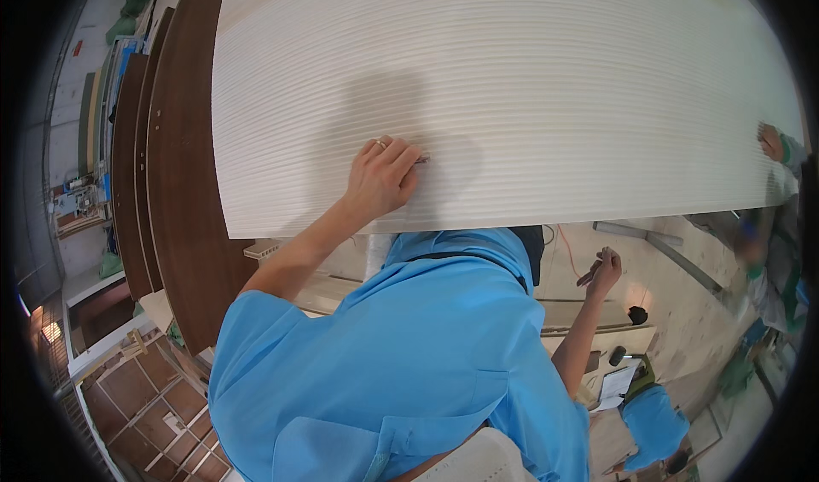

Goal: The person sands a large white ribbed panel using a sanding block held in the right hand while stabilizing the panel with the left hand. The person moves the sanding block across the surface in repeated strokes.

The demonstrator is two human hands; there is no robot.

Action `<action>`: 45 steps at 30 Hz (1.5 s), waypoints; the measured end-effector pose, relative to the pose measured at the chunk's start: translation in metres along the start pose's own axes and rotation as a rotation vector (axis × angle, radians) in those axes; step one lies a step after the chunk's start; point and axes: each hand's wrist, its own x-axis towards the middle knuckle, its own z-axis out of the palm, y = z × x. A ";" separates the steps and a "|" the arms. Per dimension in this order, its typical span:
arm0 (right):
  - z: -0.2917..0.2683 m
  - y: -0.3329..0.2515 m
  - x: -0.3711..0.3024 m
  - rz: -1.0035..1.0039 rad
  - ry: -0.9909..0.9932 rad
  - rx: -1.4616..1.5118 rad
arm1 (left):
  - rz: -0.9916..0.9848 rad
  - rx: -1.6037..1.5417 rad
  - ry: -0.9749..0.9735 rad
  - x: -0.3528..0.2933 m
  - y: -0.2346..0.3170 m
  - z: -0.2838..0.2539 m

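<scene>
A large white ribbed panel (546, 81) stretches out in front of me. Over its near part, left of the middle, is my left hand (386, 177), its fingers curled and pinched together. A small dark tip (421, 159) shows at the thumb and fingertips, too small to name. My right hand (604, 269) hangs beyond the panel's near edge, at my right side. Its fingers are bent closed, and what they hold, if anything, cannot be made out. The shadow of my head and arm falls on the panel around my left hand.
Dark brown boards (183, 158) stand along the panel's left edge. A co-worker's hand (771, 142) rests on the panel's far right end. Below on the right are a grey bar (682, 260), a black-headed mallet (618, 356) and a blue cloth-like heap (655, 426).
</scene>
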 end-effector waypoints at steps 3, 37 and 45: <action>0.017 -0.007 -0.001 0.011 -0.039 0.007 | 0.024 0.002 -0.005 0.000 0.000 0.002; 0.056 0.109 -0.046 0.267 -0.145 -0.076 | 0.194 -0.287 -0.005 0.144 0.120 0.107; 0.024 0.138 -0.072 0.389 0.021 0.009 | 0.294 -0.419 -0.001 0.291 0.264 0.186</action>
